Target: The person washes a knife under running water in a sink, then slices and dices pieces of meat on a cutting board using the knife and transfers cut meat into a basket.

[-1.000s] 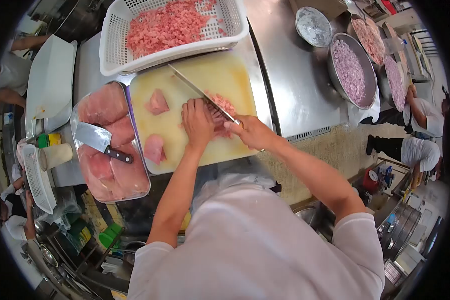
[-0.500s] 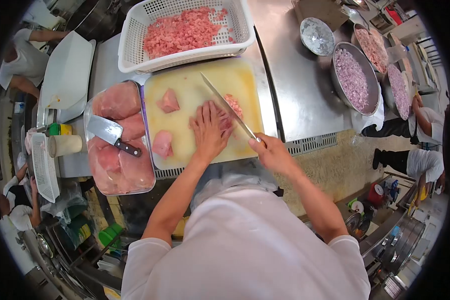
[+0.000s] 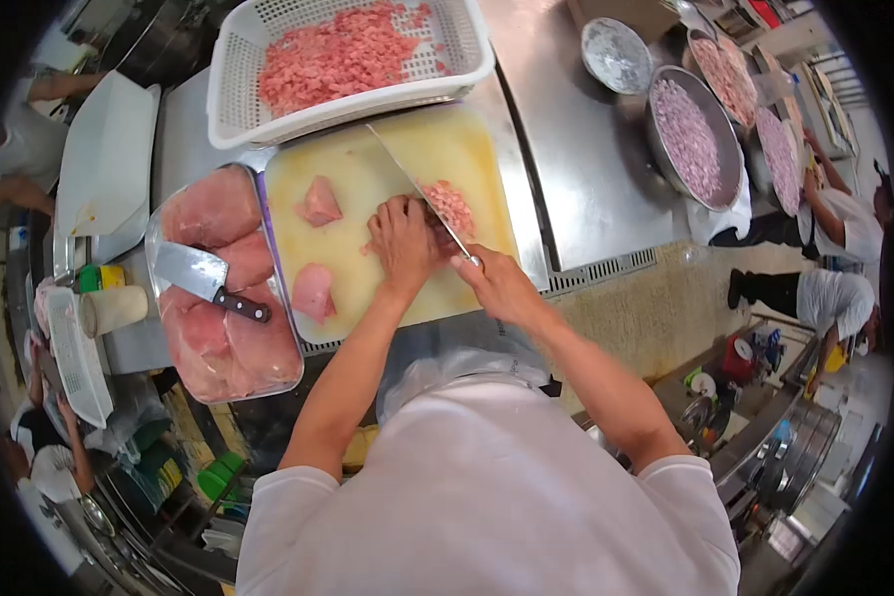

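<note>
My right hand is closed round the handle of a long knife, whose blade slants up and left beside my left fingers. My left hand presses down with bent fingers on a piece of meat, mostly hidden under hand and blade. Small diced meat lies just right of the blade on the yellowish cutting board. Two larger chunks rest on the board's left side, one upper and one lower.
A white basket of diced meat stands beyond the board. Left is a tray of large raw pieces with a cleaver on top. Bowls, one of chopped purple pieces, stand on the right. Other people are at both sides.
Since half a second ago, my left fingers have gone from spread to bent, and the knife has moved back against them. The diced pile looks larger than a second ago. The camera view has shifted.
</note>
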`<state>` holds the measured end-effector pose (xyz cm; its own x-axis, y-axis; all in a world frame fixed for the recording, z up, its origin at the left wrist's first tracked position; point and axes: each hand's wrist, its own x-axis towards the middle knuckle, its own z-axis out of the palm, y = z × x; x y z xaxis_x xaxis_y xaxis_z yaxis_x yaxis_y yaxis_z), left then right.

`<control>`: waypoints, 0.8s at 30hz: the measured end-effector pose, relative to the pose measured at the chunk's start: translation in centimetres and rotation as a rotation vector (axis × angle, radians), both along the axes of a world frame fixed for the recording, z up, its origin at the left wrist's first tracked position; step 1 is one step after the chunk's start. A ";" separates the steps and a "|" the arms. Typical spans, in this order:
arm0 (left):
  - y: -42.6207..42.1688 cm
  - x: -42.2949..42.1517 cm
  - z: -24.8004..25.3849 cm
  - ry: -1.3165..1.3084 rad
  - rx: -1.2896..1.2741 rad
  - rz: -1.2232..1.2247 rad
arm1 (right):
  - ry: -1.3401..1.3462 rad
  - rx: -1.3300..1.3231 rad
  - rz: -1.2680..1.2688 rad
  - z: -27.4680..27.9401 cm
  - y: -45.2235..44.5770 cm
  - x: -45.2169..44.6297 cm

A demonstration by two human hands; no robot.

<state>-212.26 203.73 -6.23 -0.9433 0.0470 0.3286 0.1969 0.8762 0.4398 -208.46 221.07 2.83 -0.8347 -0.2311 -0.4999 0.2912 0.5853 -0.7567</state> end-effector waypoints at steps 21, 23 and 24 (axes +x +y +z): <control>-0.4 -0.6 -0.2 -0.034 0.040 -0.058 | -0.288 -0.058 -0.199 6.2 -0.5 4.5; -0.6 -0.7 -0.5 -0.024 0.047 -0.056 | -0.233 -0.098 -0.207 3.9 -1.5 3.7; -0.8 -0.5 -0.6 -0.018 0.024 -0.053 | -0.186 -0.121 -0.205 1.5 -2.1 2.7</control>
<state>-212.78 202.96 -6.80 -0.9456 0.0896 0.3129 0.2347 0.8537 0.4648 -205.75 218.99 4.34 -0.7667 -0.1342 -0.6278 0.5343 0.4088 -0.7399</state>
